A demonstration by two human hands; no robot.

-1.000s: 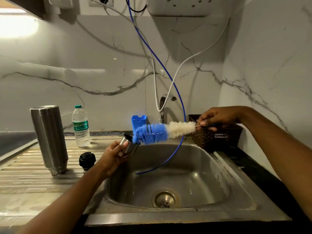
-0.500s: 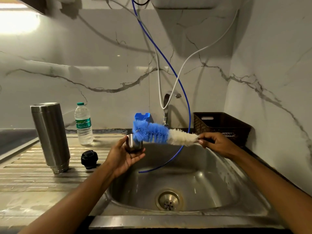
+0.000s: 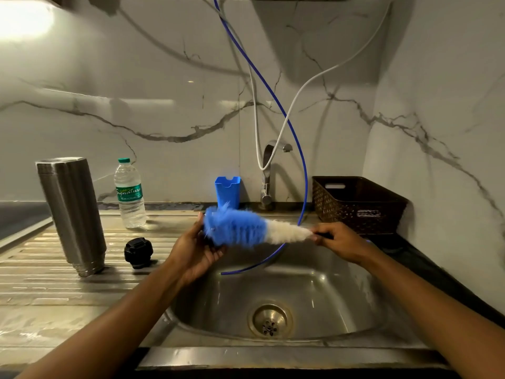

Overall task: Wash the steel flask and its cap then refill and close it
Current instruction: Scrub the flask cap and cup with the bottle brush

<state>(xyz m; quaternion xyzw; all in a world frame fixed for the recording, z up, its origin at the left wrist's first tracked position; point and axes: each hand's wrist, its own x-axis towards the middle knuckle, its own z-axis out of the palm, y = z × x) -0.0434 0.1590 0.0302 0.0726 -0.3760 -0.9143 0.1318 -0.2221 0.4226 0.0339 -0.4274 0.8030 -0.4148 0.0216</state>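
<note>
The tall steel flask (image 3: 72,214) stands open on the ribbed drainboard at the left. Its black stopper (image 3: 138,252) lies beside it on the drainboard. Above the sink's left edge, my left hand (image 3: 194,253) cups the small steel cap, which is almost wholly hidden behind the bristles. My right hand (image 3: 336,239) grips the handle of a blue and white bottle brush (image 3: 240,228). The brush's blurred blue end is pressed into my left hand where the cap sits.
The steel sink (image 3: 314,291) with its drain lies below my hands. A tap (image 3: 266,181), a blue holder (image 3: 227,191) and a brown basket (image 3: 355,203) stand behind it. A water bottle (image 3: 129,195) stands on the drainboard. A blue hose (image 3: 303,187) hangs into the basin.
My right hand has come down from the basket to over the sink. The brush's blue end has moved onto the cap in my left hand and now covers it.
</note>
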